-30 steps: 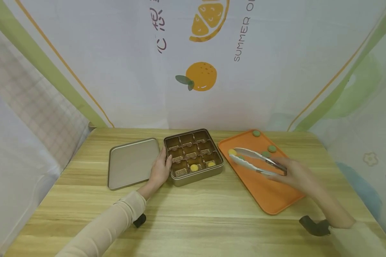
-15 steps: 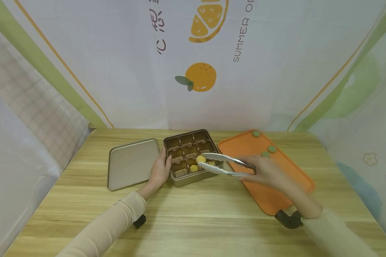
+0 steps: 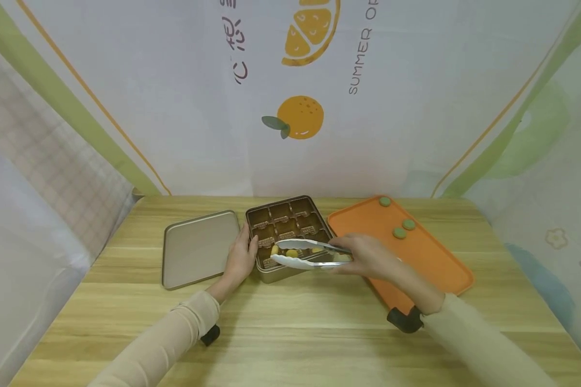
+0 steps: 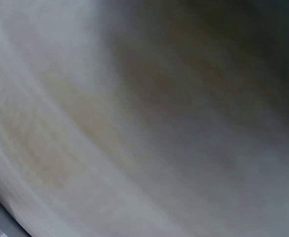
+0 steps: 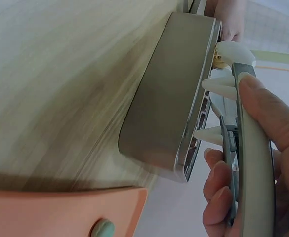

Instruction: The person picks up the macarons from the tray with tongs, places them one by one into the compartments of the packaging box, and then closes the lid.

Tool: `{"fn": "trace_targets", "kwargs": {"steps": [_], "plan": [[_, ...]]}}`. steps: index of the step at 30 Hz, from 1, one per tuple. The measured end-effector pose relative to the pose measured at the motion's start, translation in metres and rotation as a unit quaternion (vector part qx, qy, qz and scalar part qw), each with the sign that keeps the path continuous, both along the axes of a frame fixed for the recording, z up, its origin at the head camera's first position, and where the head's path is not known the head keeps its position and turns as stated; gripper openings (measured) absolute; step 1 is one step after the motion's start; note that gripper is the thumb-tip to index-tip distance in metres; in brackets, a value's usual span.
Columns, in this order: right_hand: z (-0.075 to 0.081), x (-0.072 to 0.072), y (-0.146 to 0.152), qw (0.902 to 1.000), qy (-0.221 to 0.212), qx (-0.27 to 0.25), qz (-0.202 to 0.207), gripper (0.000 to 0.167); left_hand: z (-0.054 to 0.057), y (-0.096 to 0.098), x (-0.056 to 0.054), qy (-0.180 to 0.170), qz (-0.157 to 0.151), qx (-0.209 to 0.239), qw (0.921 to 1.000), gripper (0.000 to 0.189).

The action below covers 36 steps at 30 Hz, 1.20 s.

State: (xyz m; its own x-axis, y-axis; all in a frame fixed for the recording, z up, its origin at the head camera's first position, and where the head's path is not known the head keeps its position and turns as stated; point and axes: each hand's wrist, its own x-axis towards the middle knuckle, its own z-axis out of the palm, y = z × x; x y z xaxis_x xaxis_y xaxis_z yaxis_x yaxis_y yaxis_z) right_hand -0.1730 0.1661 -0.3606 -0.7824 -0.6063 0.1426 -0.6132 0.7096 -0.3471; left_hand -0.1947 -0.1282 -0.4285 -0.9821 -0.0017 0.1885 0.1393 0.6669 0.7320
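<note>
My right hand [image 3: 370, 258] grips a pair of metal tongs with white tips [image 3: 314, 254], held over the front row of a divided tin box [image 3: 283, 273]. Between the tong tips is a small round yellow cookie-like piece [image 3: 274, 250], above the front-left compartment. Another yellow piece [image 3: 291, 252] sits in the front-middle compartment, and a third [image 3: 317, 250] shows partly behind the tongs. My left hand [image 3: 240, 258] rests along the tin's left side, its fingers fairly straight. In the right wrist view, fingers and thumb wrap the tongs' handles [image 5: 255, 163]. The left wrist view is only blur.
Left of the tin lies a flat metal lid [image 3: 200, 250]. An orange tray [image 3: 416, 269] stands on the right, bearing several green round pieces [image 3: 399, 233]. The wooden table [image 3: 271, 333] runs back to a printed cloth [image 3: 198, 134].
My right hand has carried the yellow piece in the tongs leftward from the orange tray to above the tin's front-left compartment. The left hand has stayed at the tin.
</note>
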Motion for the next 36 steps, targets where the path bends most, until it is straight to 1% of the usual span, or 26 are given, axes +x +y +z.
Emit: {"fn": "trace_targets", "kwargs": {"steps": [5, 11, 18, 26, 29, 32, 36], "plan": [[-0.001, -0.002, -0.005, 0.9996, -0.025, -0.011, 0.011, 0.057, -0.001, 0.000, 0.001, 0.004, 0.001, 0.001, 1.0000, 0.054], [-0.001, -0.004, -0.004, 0.9976, -0.060, -0.023, 0.025, 0.057, 0.000, 0.000, 0.001, -0.002, -0.001, 0.004, 1.0000, 0.054], [-0.004, -0.005, -0.002, 0.9964, -0.076, -0.024, 0.031, 0.060, 0.000, 0.001, 0.001, -0.002, 0.002, 0.005, 1.0000, 0.054], [-0.008, -0.004, -0.001, 0.9962, -0.073, -0.033, 0.034, 0.058, -0.001, 0.001, 0.000, 0.001, 0.000, 0.003, 1.0000, 0.053], [-0.009, -0.002, 0.001, 0.9964, -0.069, -0.037, 0.034, 0.056, -0.001, 0.001, 0.000, -0.004, 0.001, 0.003, 1.0000, 0.054], [-0.010, 0.001, 0.005, 0.9974, -0.054, -0.040, 0.026, 0.055, -0.001, 0.000, 0.001, -0.008, 0.000, 0.004, 1.0000, 0.054], [-0.013, 0.005, 0.017, 0.9964, -0.056, -0.063, 0.004, 0.056, 0.000, 0.000, 0.001, -0.012, 0.000, 0.005, 0.9999, 0.054]]}}
